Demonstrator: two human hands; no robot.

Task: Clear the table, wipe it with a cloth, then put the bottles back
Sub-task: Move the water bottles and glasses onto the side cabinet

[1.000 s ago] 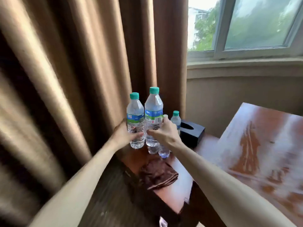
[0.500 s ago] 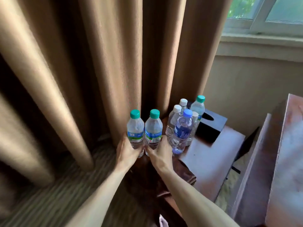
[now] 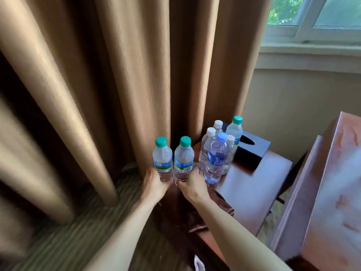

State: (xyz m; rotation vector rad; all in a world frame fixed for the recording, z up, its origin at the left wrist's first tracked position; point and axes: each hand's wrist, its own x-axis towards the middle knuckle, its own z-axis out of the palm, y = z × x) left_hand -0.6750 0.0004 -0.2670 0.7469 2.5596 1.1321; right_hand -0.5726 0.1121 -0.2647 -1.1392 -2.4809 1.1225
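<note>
We saw the left hand wrapped round the base of a clear plastic water bottle with a green cap and green-and-blue label, fingers curled about its lower part. The right hand gripped a second clear green-capped bottle the same way, low on its body. The two bottles stood upright and side by side, touching or nearly so, at the near left corner of the small dark reddish-brown wooden side table, close against the tan pleated curtain.

Just to their right on the table stood a cluster of other upright bottles: a clear bottle with a blue cap and dark blue label in front, three clear white-capped bottles round it, and one more green-capped bottle at the back. A black square tissue box sat behind and beside that cluster. A folded brown cloth lay on the table's near edge, partly hidden under the right forearm. A larger glossy reddish wooden table stood to the right, apart from the small one.
</note>
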